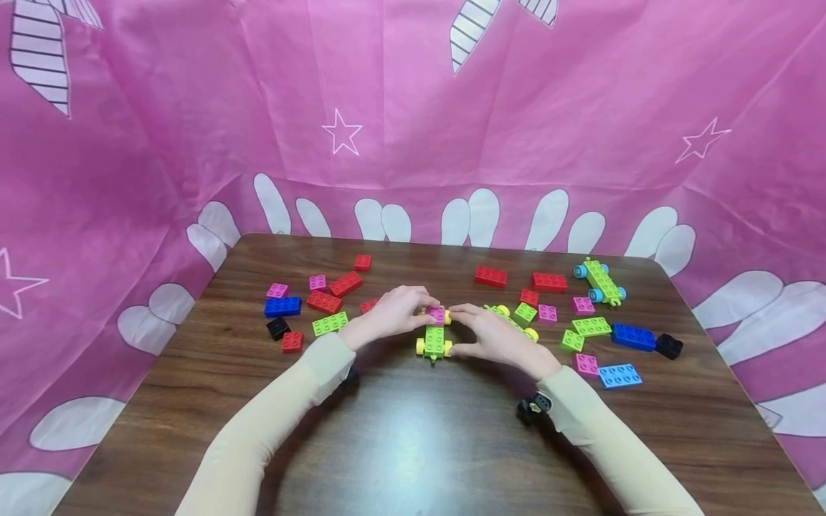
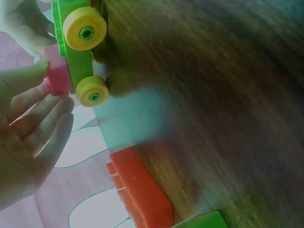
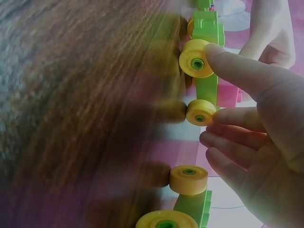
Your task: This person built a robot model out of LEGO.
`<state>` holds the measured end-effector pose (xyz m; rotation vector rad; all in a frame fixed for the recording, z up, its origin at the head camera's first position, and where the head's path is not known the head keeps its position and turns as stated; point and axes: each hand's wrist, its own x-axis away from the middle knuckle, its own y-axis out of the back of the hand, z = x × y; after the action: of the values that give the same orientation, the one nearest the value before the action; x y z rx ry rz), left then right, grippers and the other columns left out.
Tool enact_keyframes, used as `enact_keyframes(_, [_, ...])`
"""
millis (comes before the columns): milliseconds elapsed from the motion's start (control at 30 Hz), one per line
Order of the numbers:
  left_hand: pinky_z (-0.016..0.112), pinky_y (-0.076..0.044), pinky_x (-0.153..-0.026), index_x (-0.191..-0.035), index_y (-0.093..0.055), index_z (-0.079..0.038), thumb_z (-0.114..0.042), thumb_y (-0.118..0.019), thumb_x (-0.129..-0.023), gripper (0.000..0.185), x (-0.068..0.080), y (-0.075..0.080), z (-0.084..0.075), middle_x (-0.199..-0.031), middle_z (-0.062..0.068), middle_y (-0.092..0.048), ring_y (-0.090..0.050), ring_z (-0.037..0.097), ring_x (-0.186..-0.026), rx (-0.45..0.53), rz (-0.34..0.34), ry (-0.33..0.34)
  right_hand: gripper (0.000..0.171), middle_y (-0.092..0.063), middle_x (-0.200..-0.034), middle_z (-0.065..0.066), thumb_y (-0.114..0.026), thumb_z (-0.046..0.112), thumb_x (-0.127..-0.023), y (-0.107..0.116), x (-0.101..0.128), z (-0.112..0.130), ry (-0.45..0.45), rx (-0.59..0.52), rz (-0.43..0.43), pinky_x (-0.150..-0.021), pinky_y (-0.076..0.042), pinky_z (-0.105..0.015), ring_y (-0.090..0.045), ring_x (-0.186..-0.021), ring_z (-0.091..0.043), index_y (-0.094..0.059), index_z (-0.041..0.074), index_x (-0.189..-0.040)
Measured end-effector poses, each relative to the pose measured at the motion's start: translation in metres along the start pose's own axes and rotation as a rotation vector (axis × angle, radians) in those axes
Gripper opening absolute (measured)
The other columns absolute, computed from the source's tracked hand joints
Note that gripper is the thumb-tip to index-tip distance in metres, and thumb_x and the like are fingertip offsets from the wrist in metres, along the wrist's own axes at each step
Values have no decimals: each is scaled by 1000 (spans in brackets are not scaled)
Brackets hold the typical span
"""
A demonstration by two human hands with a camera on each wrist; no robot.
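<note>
At the table's middle stands a lime-green toy car base (image 1: 434, 342) with yellow wheels (image 2: 84, 28). A pink brick (image 2: 59, 73) sits on the car base's far end. My left hand (image 1: 399, 314) pinches this brick between thumb and fingers from the left side. On the other side, my right hand (image 1: 500, 337) touches the car base, its thumb (image 3: 228, 64) on the nearer yellow wheel and its index finger at the farther one. The remaining right fingers extend loosely past the wheels. A second lime car base with yellow wheels (image 3: 189, 179) lies beyond the right hand, partly hidden by it.
Red bricks (image 1: 325, 301), a blue brick (image 1: 282, 307) and a lime brick (image 1: 330, 324) lie to the left. On the right are several more bricks, including a light-blue one (image 1: 620, 375), and a lime car base with blue wheels (image 1: 600, 281). A pink curtain (image 1: 413, 143) hangs behind the table.
</note>
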<state>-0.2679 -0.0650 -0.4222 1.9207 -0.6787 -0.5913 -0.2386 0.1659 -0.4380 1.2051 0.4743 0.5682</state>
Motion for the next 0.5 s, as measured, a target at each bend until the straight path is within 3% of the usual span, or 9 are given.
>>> enact_keyframes(167, [32,-56,-79,-121,-72,-10,-27,-74,-90,36,1,0,-2,-106,5,-72,-67,21,-92,18,-2,18,73,-59,-140,-15,-77,47,-82,0,0,0,-13,1,12,-106,-50,-47,-59,-128,-31,-59,1,-135])
enact_keyframes(500, [28,-54,-71,-119,-73,-13,-26,-73,-90,31,3,-5,-5,-100,4,-72,-65,18,-85,-45,-41,39,73,-58,-141,-15,-77,47,-83,1,0,1,-25,-4,20,-106,-50,-47,-59,-128,-31,-58,1,-136])
